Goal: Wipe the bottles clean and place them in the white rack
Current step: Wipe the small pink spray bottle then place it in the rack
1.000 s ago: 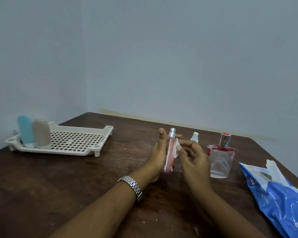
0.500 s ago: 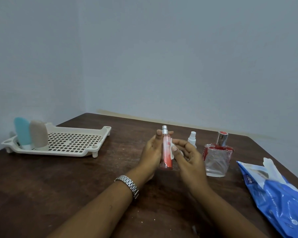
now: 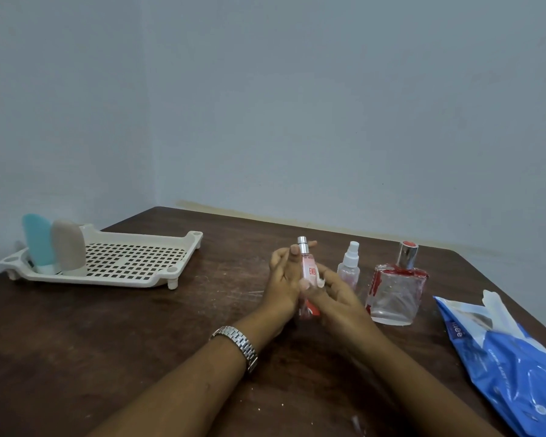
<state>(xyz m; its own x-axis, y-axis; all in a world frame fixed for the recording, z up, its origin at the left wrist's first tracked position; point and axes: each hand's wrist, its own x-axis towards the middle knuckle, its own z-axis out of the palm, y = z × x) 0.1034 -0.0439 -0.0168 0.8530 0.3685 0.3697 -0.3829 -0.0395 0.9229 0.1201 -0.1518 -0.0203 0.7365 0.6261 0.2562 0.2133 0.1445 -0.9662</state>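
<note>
Though half-hidden, bottle seemingly upright, nozzle-up

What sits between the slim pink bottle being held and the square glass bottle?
A small clear spray bottle with a white top stands there, behind the right hand, per the head view.

a dark brown wooden table fills the lower half of the frame. on it, at left, a white rack; right of centre, a small spray bottle and a square glass bottle, both upright; at lower right, a blue packet.
</note>
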